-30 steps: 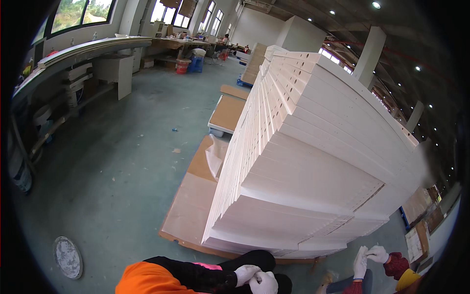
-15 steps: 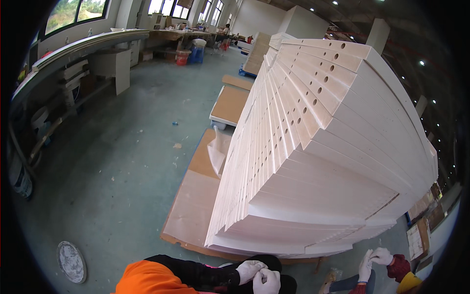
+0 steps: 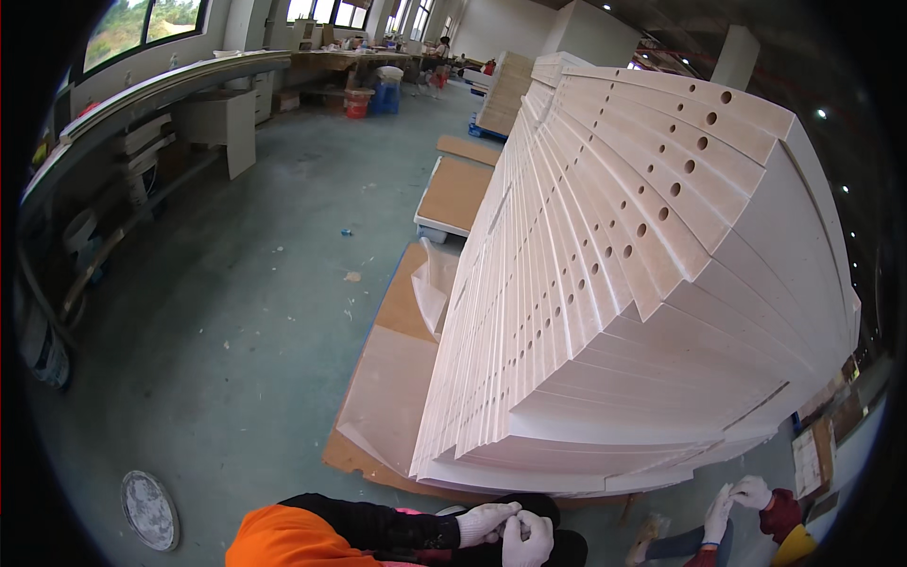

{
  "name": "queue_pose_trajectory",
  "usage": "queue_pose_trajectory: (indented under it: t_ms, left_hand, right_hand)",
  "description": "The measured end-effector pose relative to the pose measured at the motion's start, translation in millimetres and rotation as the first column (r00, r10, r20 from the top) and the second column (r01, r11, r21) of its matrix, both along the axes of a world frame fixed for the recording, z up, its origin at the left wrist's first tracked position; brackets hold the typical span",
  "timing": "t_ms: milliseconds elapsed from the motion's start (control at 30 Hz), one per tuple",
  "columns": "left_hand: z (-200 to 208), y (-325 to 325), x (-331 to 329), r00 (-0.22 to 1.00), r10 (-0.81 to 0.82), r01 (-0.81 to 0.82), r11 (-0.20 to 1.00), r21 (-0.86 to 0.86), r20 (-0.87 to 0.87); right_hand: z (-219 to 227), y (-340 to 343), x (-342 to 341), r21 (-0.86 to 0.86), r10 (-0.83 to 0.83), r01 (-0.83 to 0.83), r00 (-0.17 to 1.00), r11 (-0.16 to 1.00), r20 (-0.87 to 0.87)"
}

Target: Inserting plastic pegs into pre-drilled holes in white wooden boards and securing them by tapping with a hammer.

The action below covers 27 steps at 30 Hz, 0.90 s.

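Observation:
Low in the head view, my left hand [image 3: 484,524] and my right hand [image 3: 527,541], both in white knitted gloves, meet in front of dark-clad knees. The fingers of both are bent and pressed together at the tips. Anything between them is too small or hidden to make out. Just beyond the hands rises a tall stack of white panels [image 3: 652,359], their pale bare edges fanned out and pierced by rows of round holes. Neither hand touches the stack.
Brown cardboard [image 3: 378,397] with clear film lies under the stack. A co-worker's white-gloved hands [image 3: 732,506] are together at lower right. A whitish round lid [image 3: 149,510] is on the green floor, lower left. A long workbench [image 3: 170,80] runs along the windows.
The view has shifted slightly, so the panel stack sits further right and looks larger. My hands stay together, with the right hand's fingers a little more raised.

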<state>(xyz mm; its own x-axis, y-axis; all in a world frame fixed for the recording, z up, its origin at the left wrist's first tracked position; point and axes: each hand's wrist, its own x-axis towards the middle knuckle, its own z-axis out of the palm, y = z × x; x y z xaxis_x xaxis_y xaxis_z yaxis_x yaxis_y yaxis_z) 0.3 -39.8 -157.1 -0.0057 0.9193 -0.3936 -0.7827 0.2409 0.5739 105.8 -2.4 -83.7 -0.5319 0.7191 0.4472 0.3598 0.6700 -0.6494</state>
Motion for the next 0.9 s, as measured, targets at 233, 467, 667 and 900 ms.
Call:
queue_pose_trajectory:
  t_ms: [233,467,667,900]
  left_hand:
    - [3.6,-15.5,-22.1,0.959,-0.158,0.179,0.981,0.072,-0.237]
    - [1.0,-22.0,-21.2,0.943,-0.104,0.138,0.987,0.085,-0.317]
    - [10.4,-18.1,-29.4,0.924,-0.171,0.198,0.979,0.046,-0.343]
    - [9.6,-15.7,-19.6,0.919,-0.132,0.182,0.978,0.104,-0.372]
  right_hand:
    - [7.1,-10.2,-4.9,0.081,-0.022,0.010,0.989,0.997,0.143]
    - [2.2,-7.6,5.1,0.022,0.023,-0.027,0.986,0.999,0.164]
    - [15.8,0.9,15.4,0.033,0.077,-0.084,0.983,0.996,0.169]
    - [15.6,4.1,25.8,-0.117,0.098,-0.096,0.995,0.988,0.010]
